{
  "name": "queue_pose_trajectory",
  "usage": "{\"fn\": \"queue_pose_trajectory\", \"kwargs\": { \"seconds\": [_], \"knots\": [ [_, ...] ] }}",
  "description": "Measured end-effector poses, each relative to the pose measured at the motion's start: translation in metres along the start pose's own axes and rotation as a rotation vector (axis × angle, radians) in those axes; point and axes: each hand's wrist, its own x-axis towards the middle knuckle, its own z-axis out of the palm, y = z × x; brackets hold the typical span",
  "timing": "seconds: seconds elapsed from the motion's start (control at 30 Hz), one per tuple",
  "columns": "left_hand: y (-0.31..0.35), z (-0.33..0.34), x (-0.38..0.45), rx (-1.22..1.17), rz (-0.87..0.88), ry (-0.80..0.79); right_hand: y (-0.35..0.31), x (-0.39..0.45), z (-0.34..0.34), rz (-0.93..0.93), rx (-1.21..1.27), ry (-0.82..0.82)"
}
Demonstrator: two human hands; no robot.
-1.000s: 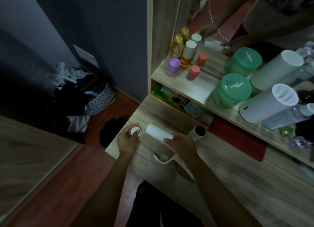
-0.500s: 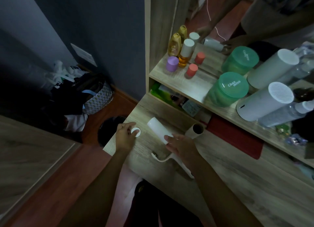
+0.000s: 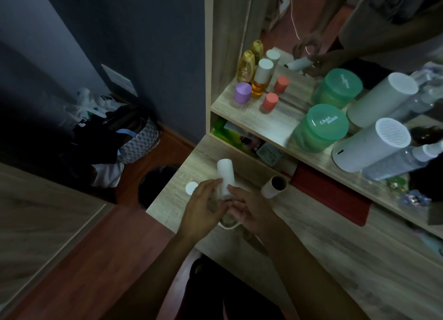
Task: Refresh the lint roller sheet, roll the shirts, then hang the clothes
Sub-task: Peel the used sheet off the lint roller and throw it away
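A white lint roller [image 3: 225, 175] stands tilted over the wooden desk [image 3: 323, 247], its roll pointing up and away from me. My left hand [image 3: 202, 209] and my right hand [image 3: 251, 210] both hold it at the roll's lower end, fingertips on either side. The white frame loop shows just below my hands. A small white round cap [image 3: 191, 188] lies on the desk left of my left hand. A bare cardboard core [image 3: 274, 186] lies on the desk to the right.
A shelf [image 3: 254, 118] with a mirror behind holds bottles, two green jars [image 3: 321, 128] and white cylinders. A red book [image 3: 335, 195] lies beneath. On the floor left sit a patterned basket [image 3: 139, 142] of clothes and a dark bin [image 3: 155, 183].
My left hand let go of the white cap and came right onto the roller. The roller swung from lying slanted to nearly upright, with both hands closing on its lower end.
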Motion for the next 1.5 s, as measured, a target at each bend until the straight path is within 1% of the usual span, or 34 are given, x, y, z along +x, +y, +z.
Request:
{"fn": "queue_pose_trajectory", "kwargs": {
  "seconds": [0.1,0.27,0.43,0.53,0.7,0.77,0.97,1.13,1.23,1.4,1.5],
  "knots": [
    [0.006,-0.004,0.005,-0.034,-0.060,0.016,0.003,-0.002,0.002,0.003,0.011,-0.026],
    [0.009,-0.009,0.011,-0.017,-0.042,0.028,0.004,-0.005,0.004,0.027,0.030,-0.081],
    [0.013,-0.002,0.007,0.056,0.030,0.107,0.005,0.001,0.006,0.106,-0.069,-0.073],
    [0.015,-0.002,0.004,0.045,-0.019,0.149,0.005,0.004,0.007,0.115,-0.055,-0.057],
    [0.013,0.000,0.003,0.103,0.059,0.172,0.005,0.005,0.009,0.130,-0.026,-0.035],
    [0.014,-0.002,0.003,0.104,0.044,0.166,0.006,0.005,0.010,0.130,-0.028,-0.037],
    [0.021,-0.008,0.006,0.029,-0.064,0.116,0.010,0.000,0.011,0.041,-0.068,-0.048],
    [0.024,-0.008,0.010,-0.133,-0.127,0.118,0.009,-0.007,0.012,-0.183,-0.260,0.009],
    [0.029,-0.010,0.009,-0.262,-0.213,0.113,0.007,-0.005,0.011,-0.283,-0.355,0.072],
    [0.031,-0.012,0.010,-0.376,-0.274,0.094,0.006,-0.003,0.008,-0.308,-0.379,0.067],
    [0.033,-0.013,0.010,-0.416,-0.300,0.096,0.006,-0.002,0.006,-0.283,-0.353,0.066]
  ]
}}
